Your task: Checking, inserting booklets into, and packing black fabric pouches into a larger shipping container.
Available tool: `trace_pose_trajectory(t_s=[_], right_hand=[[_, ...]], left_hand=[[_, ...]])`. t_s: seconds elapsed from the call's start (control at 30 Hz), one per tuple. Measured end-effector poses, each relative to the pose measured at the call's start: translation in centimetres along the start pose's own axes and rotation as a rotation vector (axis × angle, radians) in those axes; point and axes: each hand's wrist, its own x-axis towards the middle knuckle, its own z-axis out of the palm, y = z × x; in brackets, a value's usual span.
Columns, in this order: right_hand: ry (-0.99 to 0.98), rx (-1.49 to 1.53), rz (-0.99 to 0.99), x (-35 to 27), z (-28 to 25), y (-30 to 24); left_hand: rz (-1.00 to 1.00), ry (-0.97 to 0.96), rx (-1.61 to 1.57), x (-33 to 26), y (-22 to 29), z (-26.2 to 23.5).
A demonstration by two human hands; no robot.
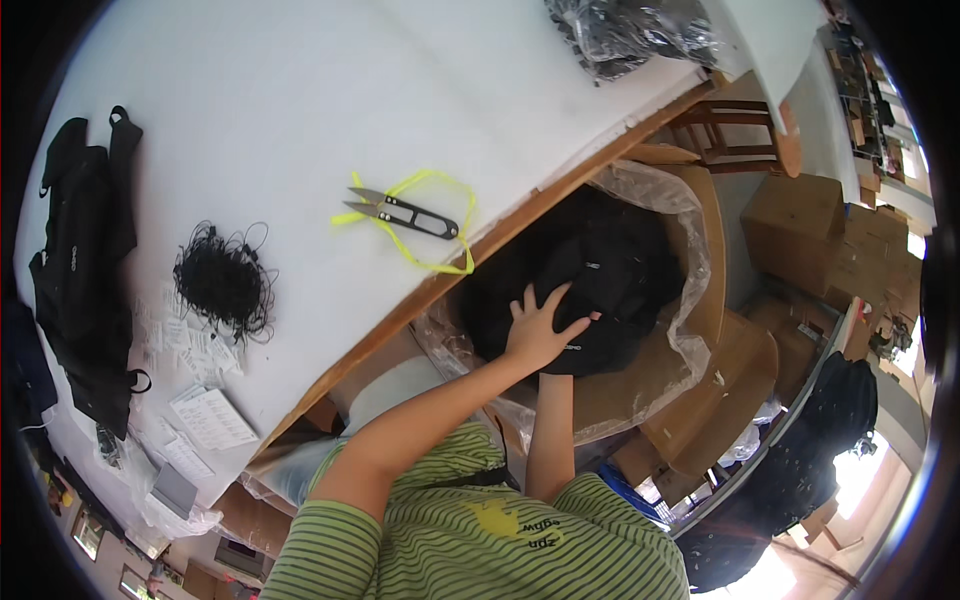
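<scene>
My left hand (540, 328) lies with its fingers spread on top of a pile of black fabric bags (625, 265). Below it, my right forearm (553, 430) reaches into the same pile, and the hand itself is hidden under the black cloth. The bags fill a large cardboard box (712, 250) lined with a clear plastic bag (690, 345). Thread snips (420, 217) tied to a bright yellow cord (405, 258) rest on the white table beside the box.
The white table (300, 130) has a wooden edge along the box. On it are a black bag (85, 270), a tangle of black cords (225, 280), paper labels (215, 415) and a plastic-wrapped bundle (635, 35). A wooden chair (730, 135) and a brown carton (792, 225) stand beyond the box.
</scene>
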Motion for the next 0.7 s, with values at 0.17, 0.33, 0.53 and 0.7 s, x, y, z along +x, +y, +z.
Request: trace_pose_trajectory(t_s=[0.17,0.33,0.53,0.7], right_hand=[[0.133,-0.077,-0.227,-5.2,-5.8,-4.8],[0.141,-0.13,-0.546,-8.0,-20.3,-6.7],[0.152,-0.159,-0.965,-18.5,-5.8,-23.0],[0.011,0.283,-1.632,-30.8,7.4,-32.9]], left_hand=[[0.341,0.112,-0.08,-5.6,7.2,-1.8],[0.524,0.302,-0.284,-11.8,11.5,-8.3],[0.761,0.615,-0.643,-17.7,13.9,-18.5],[0.869,0.938,-0.953,-21.7,10.2,-32.7]])
